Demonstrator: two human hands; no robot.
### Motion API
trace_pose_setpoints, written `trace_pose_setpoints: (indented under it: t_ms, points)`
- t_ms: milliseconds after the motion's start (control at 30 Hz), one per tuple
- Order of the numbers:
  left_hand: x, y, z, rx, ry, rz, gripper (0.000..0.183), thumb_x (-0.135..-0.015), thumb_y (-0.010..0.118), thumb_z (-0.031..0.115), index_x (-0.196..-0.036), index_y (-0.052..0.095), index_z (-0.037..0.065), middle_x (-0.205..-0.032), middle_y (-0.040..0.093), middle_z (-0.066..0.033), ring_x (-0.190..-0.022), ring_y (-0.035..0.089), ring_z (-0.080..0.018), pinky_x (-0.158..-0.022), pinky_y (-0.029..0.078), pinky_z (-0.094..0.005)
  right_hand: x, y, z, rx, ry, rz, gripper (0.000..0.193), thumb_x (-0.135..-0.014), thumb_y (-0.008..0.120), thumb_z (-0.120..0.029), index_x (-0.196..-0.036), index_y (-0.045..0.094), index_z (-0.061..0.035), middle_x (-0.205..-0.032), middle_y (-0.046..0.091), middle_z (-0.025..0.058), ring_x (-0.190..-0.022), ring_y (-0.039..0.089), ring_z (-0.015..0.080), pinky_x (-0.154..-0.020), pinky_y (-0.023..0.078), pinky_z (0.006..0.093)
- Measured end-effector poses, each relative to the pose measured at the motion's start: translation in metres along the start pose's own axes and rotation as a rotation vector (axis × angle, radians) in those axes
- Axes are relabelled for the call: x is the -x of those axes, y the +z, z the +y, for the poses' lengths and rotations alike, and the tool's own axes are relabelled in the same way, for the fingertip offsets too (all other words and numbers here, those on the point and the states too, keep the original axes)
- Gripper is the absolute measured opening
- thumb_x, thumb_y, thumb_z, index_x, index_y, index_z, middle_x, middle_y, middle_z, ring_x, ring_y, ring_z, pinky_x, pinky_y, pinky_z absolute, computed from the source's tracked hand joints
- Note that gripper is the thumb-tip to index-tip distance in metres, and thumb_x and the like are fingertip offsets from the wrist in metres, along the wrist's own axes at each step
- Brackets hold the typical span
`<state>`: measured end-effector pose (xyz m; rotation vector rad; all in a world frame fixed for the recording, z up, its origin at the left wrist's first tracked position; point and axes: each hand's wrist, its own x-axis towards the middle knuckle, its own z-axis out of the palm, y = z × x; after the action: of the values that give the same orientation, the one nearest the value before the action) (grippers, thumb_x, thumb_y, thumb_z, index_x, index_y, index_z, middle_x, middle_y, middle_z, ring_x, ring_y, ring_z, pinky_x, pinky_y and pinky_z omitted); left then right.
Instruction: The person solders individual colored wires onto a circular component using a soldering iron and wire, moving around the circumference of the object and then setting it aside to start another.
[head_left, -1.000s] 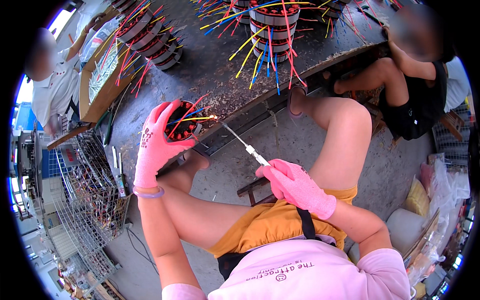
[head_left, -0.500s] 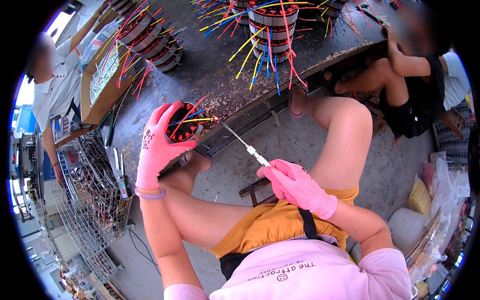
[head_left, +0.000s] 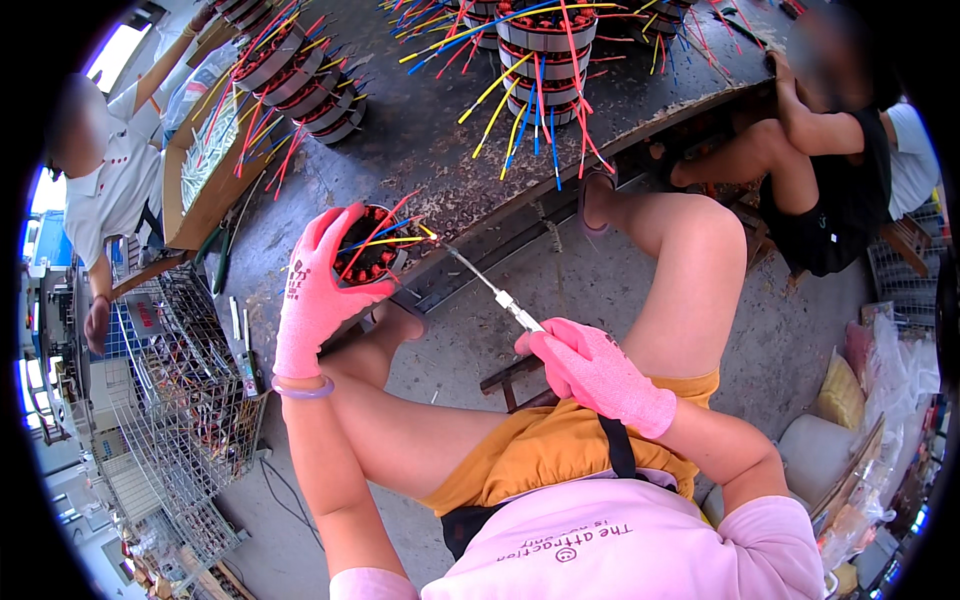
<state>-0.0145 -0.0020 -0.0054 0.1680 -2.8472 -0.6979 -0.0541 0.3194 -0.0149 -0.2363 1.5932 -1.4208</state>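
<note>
From afar I am cupping the wound core [head_left: 378,268] in the half-curled left hand [head_left: 322,285], the closely curled right hand [head_left: 595,372] gripping a slim tool [head_left: 510,304] near wire tips [head_left: 427,233].

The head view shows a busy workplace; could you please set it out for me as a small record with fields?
Left hand: pink-gloved, holding a wire-wound core
Right hand: pink-gloved, gripping a slim tool
Tool tip: near the lead ends; contact unclear
Core leads: red, blue, yellow
Table: dark, worn top
On table: stacked cores with coloured wires
Left side: open cardboard box, wire basket
Co-workers: one left, one seated right
</note>
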Motion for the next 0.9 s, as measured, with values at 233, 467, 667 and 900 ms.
trace_pose_setpoints:
  t_ms: [233,467,667,900]
  points:
    - [0.0006,-0.0010,0.0011,-0.004,-0.005,-0.001,0.085,-0.056,0.086,0.018,-0.135,0.056,0.008,-0.134,0.054,-0.0175,-0.123,0.053,-0.0386,-0.104,0.044,-0.0449,0.0010,0.0007,-0.0029,-0.030,0.076,0.015,0.036,-0.100,0.051,-0.036,-0.106,0.065,-0.0038,-0.059,0.050,-0.0001,-0.048,0.041,0.0064,-0.046,0.030,0.0241]
    - [0.0003,-0.0010,0.0012,0.007,-0.004,-0.005,0.084,-0.056,0.086,0.018,-0.135,0.056,0.008,-0.134,0.054,-0.0176,-0.123,0.053,-0.0385,-0.104,0.044,-0.0451,0.0016,-0.0004,-0.0070,-0.011,0.068,-0.010,0.034,-0.101,0.051,-0.033,-0.106,0.062,-0.0003,-0.062,0.049,0.0004,-0.054,0.045,0.0067,-0.051,0.037,0.0241]
    - [0.0008,-0.0010,0.0012,0.010,-0.008,-0.004,0.084,-0.057,0.086,0.018,-0.135,0.056,0.008,-0.134,0.054,-0.0176,-0.123,0.053,-0.0386,-0.104,0.044,-0.0453,0.0006,0.0007,-0.0023,-0.030,0.054,0.006,0.036,-0.100,0.052,-0.036,-0.107,0.065,-0.0034,-0.058,0.050,-0.0008,-0.049,0.041,0.0063,-0.047,0.030,0.0242]
    - [0.0000,-0.0011,0.0014,0.003,0.001,-0.007,0.083,-0.057,0.085,0.018,-0.134,0.056,0.008,-0.134,0.054,-0.0178,-0.123,0.053,-0.0388,-0.104,0.044,-0.0454,-0.0007,-0.0003,0.0012,-0.038,0.053,0.007,0.036,-0.100,0.051,-0.037,-0.107,0.066,-0.0039,-0.059,0.050,-0.0006,-0.050,0.042,0.0062,-0.047,0.030,0.0242]
